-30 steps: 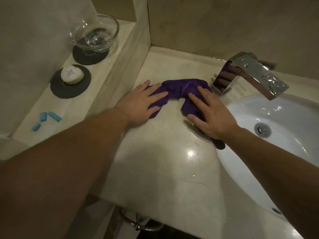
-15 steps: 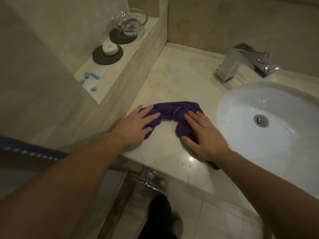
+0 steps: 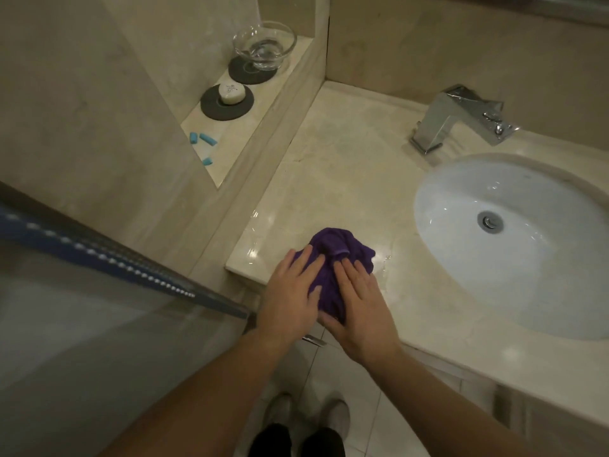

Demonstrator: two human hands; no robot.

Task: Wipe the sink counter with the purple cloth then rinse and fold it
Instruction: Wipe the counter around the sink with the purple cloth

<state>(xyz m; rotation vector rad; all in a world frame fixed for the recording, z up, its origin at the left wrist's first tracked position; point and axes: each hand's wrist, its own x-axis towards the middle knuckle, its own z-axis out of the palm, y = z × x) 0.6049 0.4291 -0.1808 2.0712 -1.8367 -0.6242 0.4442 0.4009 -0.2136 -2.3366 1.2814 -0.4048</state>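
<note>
The purple cloth (image 3: pixel 336 255) lies bunched at the front left edge of the beige marble counter (image 3: pixel 346 179), part of it hanging over the edge. My left hand (image 3: pixel 290 295) presses on its left side with straight fingers. My right hand (image 3: pixel 359 308) lies flat on its right side, fingers straight, close beside the left. The white oval sink (image 3: pixel 514 245) sits to the right, with a chrome faucet (image 3: pixel 454 120) behind it.
A raised ledge on the left holds a glass bowl (image 3: pixel 263 44) on a dark coaster, a wrapped soap (image 3: pixel 231 94) on another coaster and small blue pieces (image 3: pixel 201 140). A glass panel with a blue strip (image 3: pixel 99 255) stands at left. My shoes (image 3: pixel 306 417) show on the tiled floor.
Both hands have dragged the cloth toward me from the back of the counter to its front edge. The hands came together and the cloth bunched up between them.
</note>
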